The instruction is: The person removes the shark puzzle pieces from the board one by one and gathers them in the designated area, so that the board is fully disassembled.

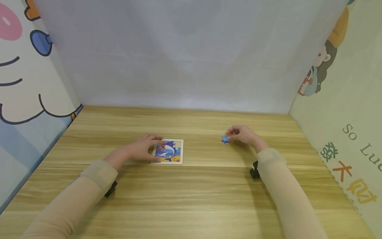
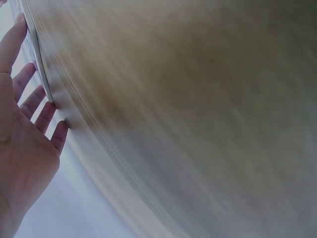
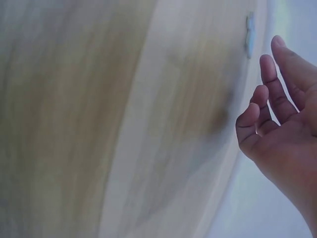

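At the far left, a white and blue hanging [image 1: 38, 79] is printed with black-outlined cartoon shapes. To the right of it, the left forearm is covered by a pale beige sleeve [image 1: 65, 202], and a black wrist device [image 1: 110, 189] is seen just beside the cuff. The left hand [image 1: 138, 149] is spread, with thumb and fingers held apart over the left part of a white-bordered picture puzzle [image 1: 171, 151], which is laid flat on the wood-grain bench [image 1: 185, 199]. A white whale-like figure, blue areas and yellow patches are shown on its face. Behind the bench, a plain pale backdrop [image 1: 191, 59] is hung. Well to the right of the puzzle, a small blue jigsaw piece [image 1: 225, 139] is placed on the bench. Just beside it, the right hand [image 1: 244, 135] is held with its fingers loosely bent and nothing gripped; in the right wrist view, a gap is seen between thumb and piece. At the far right, a pale green hanging [image 1: 343, 99] is decorated with lettering and a cartoon figure.
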Motion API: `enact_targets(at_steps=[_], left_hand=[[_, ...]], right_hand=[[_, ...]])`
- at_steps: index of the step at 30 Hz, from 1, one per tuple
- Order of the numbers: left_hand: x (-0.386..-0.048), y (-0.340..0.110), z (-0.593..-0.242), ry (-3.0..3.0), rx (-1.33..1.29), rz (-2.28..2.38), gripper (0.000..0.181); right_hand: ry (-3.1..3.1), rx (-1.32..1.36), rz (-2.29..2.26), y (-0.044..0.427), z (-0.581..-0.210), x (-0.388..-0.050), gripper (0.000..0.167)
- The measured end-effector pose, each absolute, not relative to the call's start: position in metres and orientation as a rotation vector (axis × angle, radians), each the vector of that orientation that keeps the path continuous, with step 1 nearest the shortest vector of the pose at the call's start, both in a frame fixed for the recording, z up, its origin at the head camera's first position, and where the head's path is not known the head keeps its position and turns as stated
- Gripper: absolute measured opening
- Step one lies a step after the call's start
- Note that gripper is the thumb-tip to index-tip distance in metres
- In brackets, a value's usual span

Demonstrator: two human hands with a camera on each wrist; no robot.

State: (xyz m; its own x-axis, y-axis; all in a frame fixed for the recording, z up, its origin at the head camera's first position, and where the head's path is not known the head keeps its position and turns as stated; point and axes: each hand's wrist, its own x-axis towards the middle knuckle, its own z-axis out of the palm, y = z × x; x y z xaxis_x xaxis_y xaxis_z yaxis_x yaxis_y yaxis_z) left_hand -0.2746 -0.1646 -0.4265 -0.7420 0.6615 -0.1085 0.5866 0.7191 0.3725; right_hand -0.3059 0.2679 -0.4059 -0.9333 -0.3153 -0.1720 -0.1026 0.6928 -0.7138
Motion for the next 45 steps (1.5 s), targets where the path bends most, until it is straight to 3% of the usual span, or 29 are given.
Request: enact_targets(at_steps=[17, 26, 45], left_hand=[[-0.273, -0.167, -0.430, 2.720, 0.988, 0.485, 0.074], [-0.272, -0.168, -0.430, 2.712, 0.993, 0.520, 0.070], [-0.274, -0.167, -0.432, 2.749, 0.975, 0.576, 0.076]], right_hand=[[2.673, -0.592, -0.938, 0.216, -0.367, -0.300, 0.031], [2.679, -0.662, -0.966, 0.177, -0.353, -0.297, 0.027], [2.653, -0.826, -0.937, 0.099, -0.383, -0.303, 0.032]])
